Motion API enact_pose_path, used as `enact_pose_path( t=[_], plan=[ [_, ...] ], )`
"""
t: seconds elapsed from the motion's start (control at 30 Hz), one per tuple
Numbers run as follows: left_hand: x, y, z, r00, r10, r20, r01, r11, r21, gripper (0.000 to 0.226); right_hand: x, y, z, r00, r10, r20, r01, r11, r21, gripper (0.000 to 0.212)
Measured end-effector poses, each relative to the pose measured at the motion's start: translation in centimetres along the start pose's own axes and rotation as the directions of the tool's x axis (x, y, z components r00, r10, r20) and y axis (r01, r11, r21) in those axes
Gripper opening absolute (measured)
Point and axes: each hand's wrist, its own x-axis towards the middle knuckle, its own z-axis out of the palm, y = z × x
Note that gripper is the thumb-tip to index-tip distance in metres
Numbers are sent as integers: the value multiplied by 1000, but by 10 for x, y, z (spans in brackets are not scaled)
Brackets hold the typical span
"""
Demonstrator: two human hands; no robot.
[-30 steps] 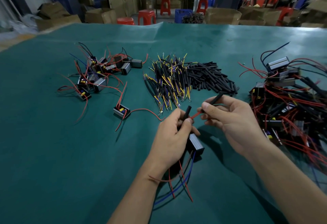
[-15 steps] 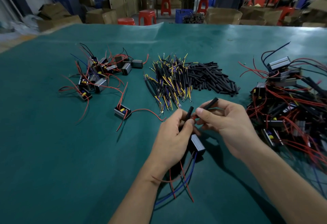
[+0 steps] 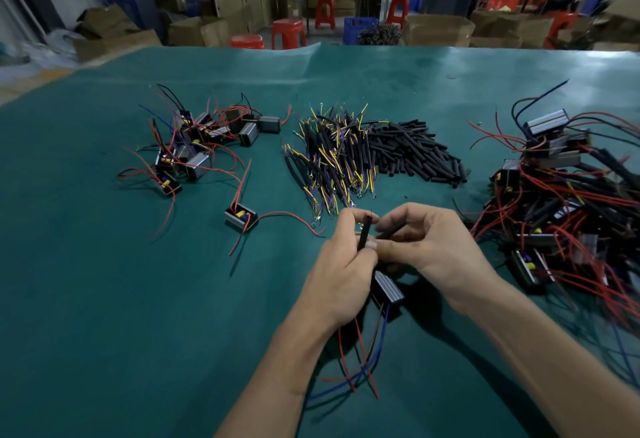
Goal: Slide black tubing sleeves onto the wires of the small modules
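Green matting covers the table, and both hands meet near its middle. The left hand has its thumb and fingers clamped on an upright black sleeve, with a small ribbed module tucked just under its palm; the module's red and blue wires trail toward six o'clock. The right hand touches the left at the fingertips, its fingers curled and pinching a second black sleeve that lies tilted between the two hands. Whether a wire already sits inside either sleeve cannot be told.

At twelve o'clock from the hands lies a bundle of sleeved yellow and purple leads, and just beside it toward one o'clock a heap of loose black tubing. Toward ten o'clock sits a cluster of modules with red wires, with one lone module nearer the hands at nine o'clock. At three o'clock spreads a tangled pile of modules, black sleeves mixed among its wires.
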Motion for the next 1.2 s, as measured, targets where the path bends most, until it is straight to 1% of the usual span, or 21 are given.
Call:
enact_pose_path(
  t=[0.07, 0.13, 0.2, 0.27, 0.37, 0.43, 0.53, 0.63, 0.7, 0.73, 0.83, 0.93, 1.0, 1.13, 1.2],
  plan=[
    [0, 0, 0, 1000, 5, -8, -5, 1000, 15, 34, 0, -5, -4, 1000, 2, 30, -3, 1000, 27, 31],
    [1, 0, 0, 1000, 4, -9, -4, 1000, 12, 35, 0, -10, -10, 999, -36, 31, 36, 999, 2, 24],
    [1, 0, 0, 1000, 7, -5, -7, 1000, 10, 36, 0, -12, -12, 995, -96, -23, 94, 994, -52, 13],
    [2, -1, 0, 1000, 17, -6, -17, 1000, -2, 38, -1, -11, -10, 986, -156, -57, 150, 984, -96, 10],
    [1, -2, 1, 1000, 25, -9, -26, 996, -83, 38, -4, -11, -1, 966, -257, -16, 246, 940, -236, 12],
    [2, -1, 0, 999, 36, -20, -38, 992, -117, 35, -6, -10, 4, 959, -282, 13, 275, 923, -270, 14],
    [0, 0, 0, 997, 77, -20, -78, 994, -75, 31, -5, -9, 5, 971, -239, -2, 232, 948, -220, 12],
    [-1, -1, 2, 996, 89, -4, -89, 996, -19, 28, -5, -12, 2, 982, -186, -6, 185, 979, -81, 15],
    [0, 0, 3, 997, 80, 4, -80, 996, -38, 29, -5, -16, -3, 984, -179, -13, 179, 984, -25, 14],
    [0, 1, 4, 997, 73, 13, -72, 996, -54, 31, -5, -17, -5, 981, -193, -21, 193, 981, -33, 13],
    [-1, 4, 5, 996, 83, 26, -82, 996, -44, 30, -5, -21, -8, 962, -272, -29, 267, 956, -122, 14],
    [-2, 5, 4, 987, 163, 1, -163, 987, -1, 18, -5, -18, -7, 929, -365, -64, 327, 888, -322, 16],
    [-2, 6, 2, 982, 190, -8, -190, 981, 36, 19, -4, -15, -5, 914, -399, -72, 330, 836, -438, 15],
    [-2, 8, 2, 981, 196, -1, -195, 978, 74, 24, -5, -13, -2, 899, -431, -76, 331, 783, -527, 19],
    [-1, 9, 4, 981, 191, 3, -191, 975, 114, 26, -3, -12, -4, 909, -404, -103, 304, 810, -501, 18]
  ],
)
